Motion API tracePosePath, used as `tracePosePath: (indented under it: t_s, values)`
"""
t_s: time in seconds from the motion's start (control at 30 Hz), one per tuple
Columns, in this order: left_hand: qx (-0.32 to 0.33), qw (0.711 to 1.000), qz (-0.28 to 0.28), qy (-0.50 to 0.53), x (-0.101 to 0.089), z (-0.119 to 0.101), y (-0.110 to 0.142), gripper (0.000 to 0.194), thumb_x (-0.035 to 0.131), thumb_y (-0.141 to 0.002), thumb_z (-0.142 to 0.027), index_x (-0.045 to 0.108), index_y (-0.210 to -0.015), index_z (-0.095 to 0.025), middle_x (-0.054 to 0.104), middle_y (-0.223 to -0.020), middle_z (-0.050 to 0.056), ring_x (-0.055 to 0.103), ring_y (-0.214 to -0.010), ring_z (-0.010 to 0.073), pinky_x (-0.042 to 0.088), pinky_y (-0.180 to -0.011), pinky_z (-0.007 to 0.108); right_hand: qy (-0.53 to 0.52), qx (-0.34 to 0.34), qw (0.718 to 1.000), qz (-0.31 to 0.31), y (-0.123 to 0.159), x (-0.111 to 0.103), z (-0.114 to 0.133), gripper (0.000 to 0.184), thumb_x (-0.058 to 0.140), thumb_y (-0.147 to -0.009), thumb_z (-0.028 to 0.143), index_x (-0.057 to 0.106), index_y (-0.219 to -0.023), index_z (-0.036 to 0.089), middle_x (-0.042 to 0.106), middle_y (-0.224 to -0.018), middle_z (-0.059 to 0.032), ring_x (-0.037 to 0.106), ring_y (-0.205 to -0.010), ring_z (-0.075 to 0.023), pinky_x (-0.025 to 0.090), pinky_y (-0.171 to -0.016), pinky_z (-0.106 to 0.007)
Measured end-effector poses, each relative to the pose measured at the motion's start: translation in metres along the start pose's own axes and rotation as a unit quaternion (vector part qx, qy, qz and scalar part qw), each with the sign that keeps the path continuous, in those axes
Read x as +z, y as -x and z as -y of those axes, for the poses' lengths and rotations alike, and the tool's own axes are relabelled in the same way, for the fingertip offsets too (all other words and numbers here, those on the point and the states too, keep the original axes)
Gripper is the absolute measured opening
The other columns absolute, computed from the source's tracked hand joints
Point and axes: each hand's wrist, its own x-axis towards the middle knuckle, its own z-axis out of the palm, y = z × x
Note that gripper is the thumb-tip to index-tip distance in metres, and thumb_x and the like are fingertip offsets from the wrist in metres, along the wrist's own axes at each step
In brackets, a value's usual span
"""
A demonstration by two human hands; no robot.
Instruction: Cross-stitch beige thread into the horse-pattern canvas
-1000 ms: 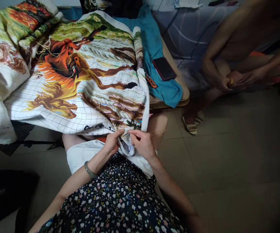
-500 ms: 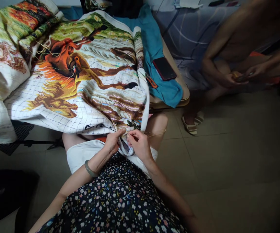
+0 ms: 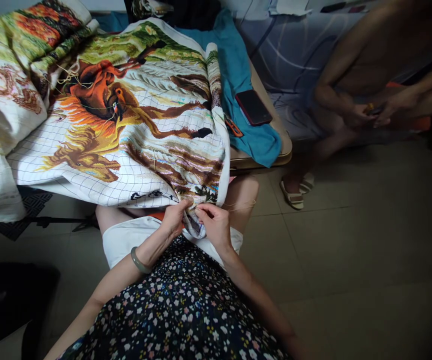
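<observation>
A large cross-stitch canvas [image 3: 133, 115] with orange horses on a gridded white ground lies spread over a low table and hangs down onto my lap. My left hand [image 3: 174, 220], with a green bangle on its wrist, pinches the canvas's near edge. My right hand [image 3: 215, 226] is closed just to the right of it, its fingertips pinched at the same edge; whatever it pinches is too small to make out. A thin yellowish thread [image 3: 243, 205] runs from that hand to the right across my knee.
A dark phone [image 3: 253, 107] and an orange-handled tool [image 3: 233, 126] lie on a teal cloth [image 3: 238, 70] on the table's right end. Another person sits at the right, holding something small in both hands [image 3: 373, 110]. Tiled floor [image 3: 351, 240] lies to the right.
My right hand has drawn in a little to the left, closer to my left hand at the canvas edge. The other person's hands have lifted and shifted slightly right.
</observation>
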Motion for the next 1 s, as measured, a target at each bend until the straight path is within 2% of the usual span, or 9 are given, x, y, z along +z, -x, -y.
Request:
tracePosePath:
  t_s: [0.2,0.37,0.43,0.53,0.63,0.7,0.8,0.9,1.0]
  values:
    - [0.008,1.000,-0.002,-0.008,-0.001,0.001,0.001,0.021,0.076,-0.049,-0.024,0.064,-0.061,-0.011,0.064,-0.060,0.004,0.056,-0.053,0.0134,0.043,-0.058,0.026,-0.042,0.044,0.998,-0.007,-0.001,0.002,0.006,0.015,0.059,-0.071,0.029,0.064,-0.072,0.015,0.063,-0.065,-0.0028,0.055,-0.050,-0.0113,0.049,-0.047,-0.022]
    - [0.003,0.999,0.030,0.010,-0.001,0.001,0.004,0.029,0.079,-0.048,-0.028,0.065,-0.065,-0.010,0.065,-0.064,0.005,0.057,-0.056,0.0140,0.044,-0.061,0.027,-0.057,0.068,0.996,-0.025,-0.001,0.004,0.009,0.018,0.064,-0.068,0.031,0.054,-0.073,0.016,0.059,-0.059,0.0008,0.053,-0.044,-0.0108,0.046,-0.042,-0.022]
    - [0.002,0.999,0.040,0.018,-0.001,0.001,0.005,0.030,0.080,-0.048,-0.028,0.066,-0.066,-0.009,0.066,-0.065,0.005,0.058,-0.057,0.0141,0.045,-0.063,0.028,-0.044,0.053,0.997,-0.042,-0.002,0.004,0.012,0.019,0.064,-0.069,0.030,0.052,-0.077,0.017,0.058,-0.060,0.0016,0.053,-0.044,-0.0110,0.046,-0.043,-0.022]
    - [0.001,0.998,0.053,0.022,-0.003,0.003,0.003,0.031,0.080,-0.049,-0.029,0.067,-0.069,-0.009,0.067,-0.067,0.006,0.060,-0.061,0.0154,0.045,-0.067,0.028,0.049,-0.029,0.997,-0.050,-0.005,0.003,0.020,0.017,0.057,-0.077,0.029,0.056,-0.089,0.017,0.063,-0.070,-0.0022,0.059,-0.058,-0.0136,0.048,-0.057,-0.025]
    - [0.013,0.998,0.049,0.034,-0.005,0.006,0.000,0.030,0.080,-0.049,-0.029,0.068,-0.070,-0.010,0.068,-0.070,0.006,0.063,-0.068,0.0166,0.046,-0.072,0.027,0.186,-0.114,0.976,-0.018,-0.009,0.000,0.028,0.019,0.049,-0.084,0.029,0.060,-0.095,0.018,0.065,-0.088,-0.0072,0.060,-0.079,-0.0172,0.046,-0.074,-0.028]
    - [0.009,0.998,0.042,0.042,-0.007,0.007,-0.001,0.030,0.080,-0.049,-0.029,0.068,-0.069,-0.010,0.069,-0.070,0.006,0.063,-0.068,0.0161,0.046,-0.073,0.027,0.242,-0.127,0.962,0.007,-0.011,0.001,0.031,0.017,0.046,-0.086,0.026,0.061,-0.091,0.019,0.065,-0.090,-0.0065,0.059,-0.082,-0.0176,0.044,-0.075,-0.028]
    - [0.005,0.998,0.040,0.053,-0.006,0.006,-0.001,0.032,0.081,-0.049,-0.027,0.068,-0.073,-0.009,0.069,-0.072,0.006,0.063,-0.068,0.0157,0.047,-0.075,0.029,0.278,-0.100,0.954,0.042,-0.016,0.004,0.031,0.013,0.047,-0.084,0.022,0.059,-0.083,0.020,0.064,-0.078,-0.0032,0.059,-0.070,-0.0153,0.042,-0.065,-0.025]
    - [0.004,0.998,0.047,0.042,-0.005,0.004,0.002,0.037,0.081,-0.048,-0.027,0.068,-0.078,-0.008,0.070,-0.075,0.008,0.064,-0.071,0.0183,0.047,-0.077,0.031,0.211,-0.049,0.975,0.058,-0.023,-0.007,0.035,0.012,0.046,-0.084,0.026,0.055,-0.078,0.019,0.062,-0.066,-0.0004,0.054,-0.049,-0.0107,0.038,-0.049,-0.022]
    - [-0.005,0.998,0.054,0.028,-0.004,0.001,0.002,0.039,0.081,-0.048,-0.029,0.069,-0.077,-0.008,0.070,-0.078,0.010,0.065,-0.077,0.0215,0.048,-0.078,0.032,0.023,-0.057,0.997,-0.039,-0.027,-0.060,0.055,0.016,0.045,-0.085,0.033,0.053,-0.087,0.020,0.067,-0.081,-0.0034,0.052,-0.041,-0.0074,0.034,-0.040,-0.020]
